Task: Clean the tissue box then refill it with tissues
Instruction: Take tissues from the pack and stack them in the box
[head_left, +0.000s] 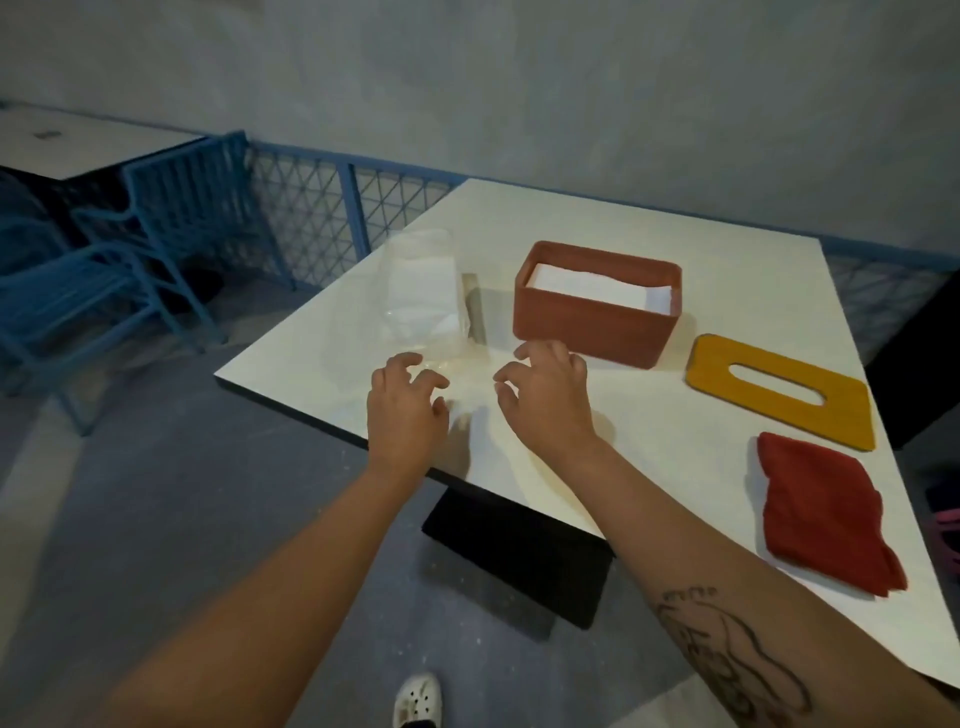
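A terracotta tissue box stands lidless on the white table, with white tissues inside. Its yellow slotted lid lies flat to the right. A red cloth lies crumpled near the table's right front edge. A clear plastic wrapper holding white tissues sits left of the box. My left hand hovers just in front of the wrapper's near end, fingers loosely curled, holding nothing. My right hand hovers beside it, close to the box's front left corner, fingers also loosely curled and empty.
A small metal strip lies between the wrapper and the box. Blue chairs and a blue mesh fence stand to the left and behind. The table's black base is below. My shoe shows on the grey floor.
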